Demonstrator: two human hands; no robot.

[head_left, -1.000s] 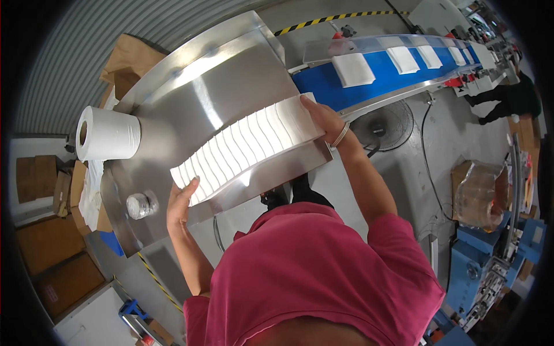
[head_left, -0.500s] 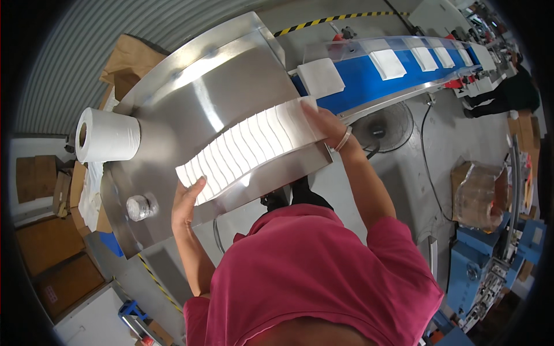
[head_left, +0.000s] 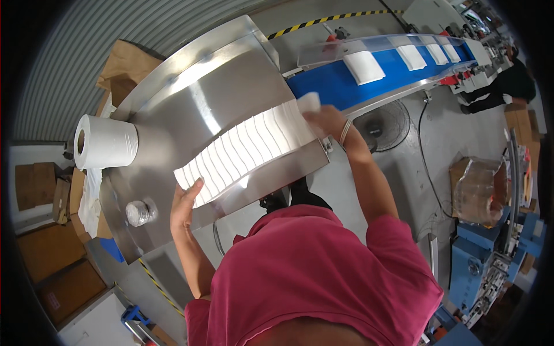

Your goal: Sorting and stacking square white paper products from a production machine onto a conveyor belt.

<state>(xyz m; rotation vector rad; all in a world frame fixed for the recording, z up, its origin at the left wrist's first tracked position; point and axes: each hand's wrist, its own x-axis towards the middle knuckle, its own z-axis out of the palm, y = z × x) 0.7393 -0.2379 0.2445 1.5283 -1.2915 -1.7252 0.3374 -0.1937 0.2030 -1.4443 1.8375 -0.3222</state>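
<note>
A long white row of folded soft sheets slants rightward over the silvery metal tabletop, from the left hand's fingers, clasped around its near end, to the right hand's blurred fingers, grip unclear.

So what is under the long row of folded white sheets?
A shiny grey metal table shows along both long edges of the row of folded white sheets; directly beneath, the tabletop is covered, so anything else there is hidden.
</note>
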